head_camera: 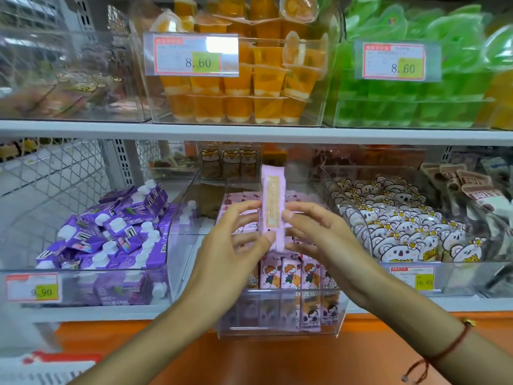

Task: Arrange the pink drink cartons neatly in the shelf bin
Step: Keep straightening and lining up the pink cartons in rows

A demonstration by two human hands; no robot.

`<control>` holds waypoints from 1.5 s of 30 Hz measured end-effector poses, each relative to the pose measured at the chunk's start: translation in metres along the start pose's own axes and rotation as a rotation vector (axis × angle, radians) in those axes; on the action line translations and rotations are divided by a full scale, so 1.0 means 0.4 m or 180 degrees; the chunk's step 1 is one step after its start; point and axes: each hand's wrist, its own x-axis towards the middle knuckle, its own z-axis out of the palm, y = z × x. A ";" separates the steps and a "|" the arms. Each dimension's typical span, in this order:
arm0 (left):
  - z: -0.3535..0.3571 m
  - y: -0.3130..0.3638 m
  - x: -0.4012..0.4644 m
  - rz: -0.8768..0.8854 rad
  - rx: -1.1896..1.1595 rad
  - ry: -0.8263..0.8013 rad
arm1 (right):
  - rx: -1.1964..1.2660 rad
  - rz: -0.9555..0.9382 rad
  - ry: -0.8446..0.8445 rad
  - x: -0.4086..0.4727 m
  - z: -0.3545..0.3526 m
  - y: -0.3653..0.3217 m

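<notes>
A pink drink carton (pixel 273 195) stands upright in the air above the clear shelf bin (pixel 280 330), its narrow side facing me. My left hand (pixel 236 245) pinches its left edge with thumb and fingers. My right hand (pixel 313 234) pinches its right edge, thumb on the front. Below my hands, several more pink cartons (pixel 288 273) with a cartoon child stand in rows inside the bin, which is pulled forward past the shelf edge. More pink cartons lie flat further back in the bin (pixel 241 200).
A bin of purple drink cartons (pixel 116 234) stands to the left, a bin of koala-print snack packs (pixel 402 226) to the right. Above the white shelf board (pixel 249 132) sit orange jelly cups (pixel 241 84) and green jelly packs (pixel 422 87). An orange ledge (pixel 277 357) runs below.
</notes>
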 end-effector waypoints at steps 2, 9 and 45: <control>0.000 0.001 0.001 -0.0123 -0.0158 -0.0162 | 0.0015 0.0088 -0.0055 0.003 -0.010 -0.007; 0.005 -0.002 0.000 -0.0098 0.0128 -0.0326 | -0.0216 -0.0108 0.0028 0.003 -0.019 -0.004; -0.019 0.028 0.022 -0.0804 -0.1074 0.0129 | -0.1181 -0.0518 -0.0301 -0.017 -0.010 0.009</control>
